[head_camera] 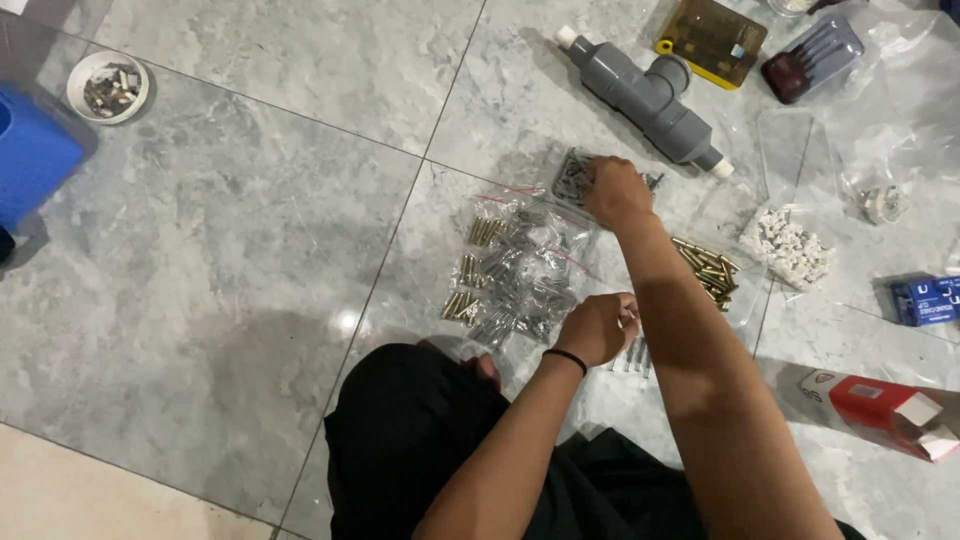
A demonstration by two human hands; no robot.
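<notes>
Left of both hands point(608, 260), bare tiles point(220, 250) spread.

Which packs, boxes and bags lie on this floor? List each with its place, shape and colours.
Red box: lower right, long, red and white.
Blue box: right edge, small, blue with white marks.
Clear bags of metal pins: centre, by both hands, silver and brass.
Bag of white plugs: right of centre, clear.
Amber case: top, flat, yellow edge.
Dark case: top right, clear lid.

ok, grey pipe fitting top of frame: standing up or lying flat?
Lying flat. The grey pipe fitting rests lengthwise on the tiled floor, running diagonally, white-capped ends apart, side branch pointing up-right. Neither hand touches it.
</notes>
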